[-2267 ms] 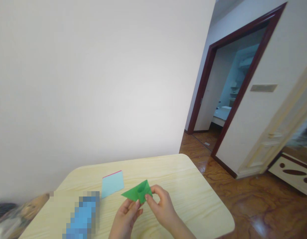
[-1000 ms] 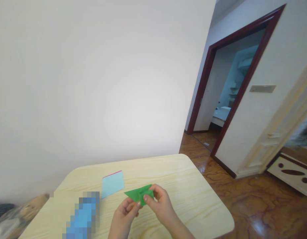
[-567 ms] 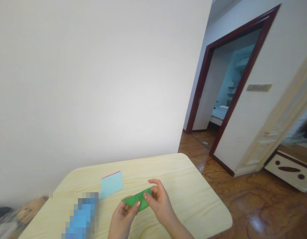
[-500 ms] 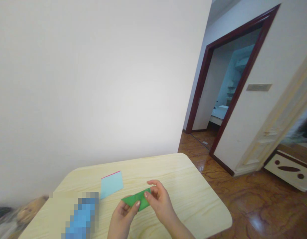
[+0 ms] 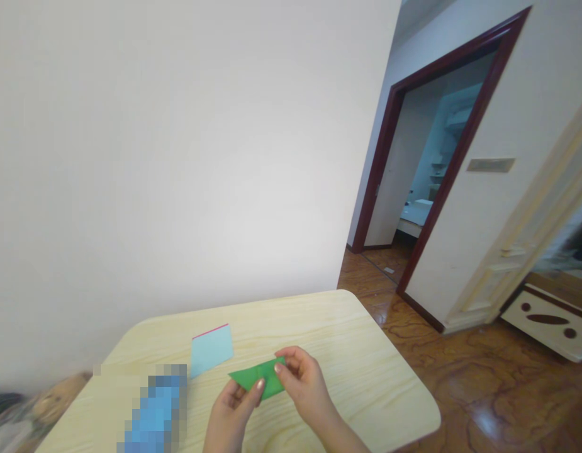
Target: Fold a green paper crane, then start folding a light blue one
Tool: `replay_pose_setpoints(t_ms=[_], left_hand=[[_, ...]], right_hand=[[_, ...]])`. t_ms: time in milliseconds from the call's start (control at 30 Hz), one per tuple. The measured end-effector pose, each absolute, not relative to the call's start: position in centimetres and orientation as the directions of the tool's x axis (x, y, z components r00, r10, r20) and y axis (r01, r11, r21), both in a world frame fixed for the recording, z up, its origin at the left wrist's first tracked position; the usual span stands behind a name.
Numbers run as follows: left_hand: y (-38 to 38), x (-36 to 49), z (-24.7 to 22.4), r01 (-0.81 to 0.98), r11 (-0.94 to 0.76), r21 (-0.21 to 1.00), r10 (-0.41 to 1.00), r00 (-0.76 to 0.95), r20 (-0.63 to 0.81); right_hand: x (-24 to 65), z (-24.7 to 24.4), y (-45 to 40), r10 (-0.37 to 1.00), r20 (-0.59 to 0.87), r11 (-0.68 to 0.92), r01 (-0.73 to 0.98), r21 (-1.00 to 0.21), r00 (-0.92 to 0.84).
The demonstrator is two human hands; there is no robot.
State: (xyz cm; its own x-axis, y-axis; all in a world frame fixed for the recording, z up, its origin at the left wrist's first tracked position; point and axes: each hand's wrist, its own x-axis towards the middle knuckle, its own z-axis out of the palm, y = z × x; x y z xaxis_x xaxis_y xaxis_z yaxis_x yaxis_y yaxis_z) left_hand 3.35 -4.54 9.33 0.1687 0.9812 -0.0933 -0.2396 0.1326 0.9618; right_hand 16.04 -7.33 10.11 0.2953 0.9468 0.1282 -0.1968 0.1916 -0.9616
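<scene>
Two hands, left hand (image 5: 231, 420) and right hand (image 5: 306, 385), pinch folded green paper (image 5: 253, 379) over the bench (image 5: 361, 371). Pale blue card (image 5: 211, 350) lies just left, blurred blue object (image 5: 156, 409) beyond. Paper now a flatter strip, no longer the earlier peaked triangle.

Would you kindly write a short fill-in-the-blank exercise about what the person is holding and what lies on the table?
1. The folded paper held by the left hand and the right hand is ____.
2. The pale blue sheet lying on the wooden table has a ____ strip along its far edge.
3. The corners of the table are ____, not square.

Missing words: green; pink; rounded.
</scene>
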Motion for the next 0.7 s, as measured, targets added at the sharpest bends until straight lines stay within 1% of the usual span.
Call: replay_pose_setpoints(t_ms=[200, 400, 567, 700], left_hand=[[-5.0, 3.8, 9.93, -0.286, 0.097, 0.953, 0.992, 0.102, -0.07], [-4.7, 3.56, 10.11, -0.268, 0.143, 0.953, 0.982, 0.16, -0.102], [-4.71, 3.82, 9.95, -0.311, 0.096, 0.946, 0.993, 0.096, -0.07], [-4.82, 3.74, 9.7, -0.289, 0.089, 0.953, 0.989, 0.139, -0.05]], right_hand=[[16.12, 9.94, -7.26, 0.937, 0.145, 0.2, -0.148, -0.969, 0.318], [16.11, 9.75, -7.29, 0.934, 0.127, 0.181, -0.136, -0.974, 0.334], [16.06, 9.68, -7.28, 0.933, 0.122, 0.176, -0.133, -0.975, 0.338], [16.17, 9.66, -7.06, 0.921, 0.12, 0.184, -0.141, -0.973, 0.37]])
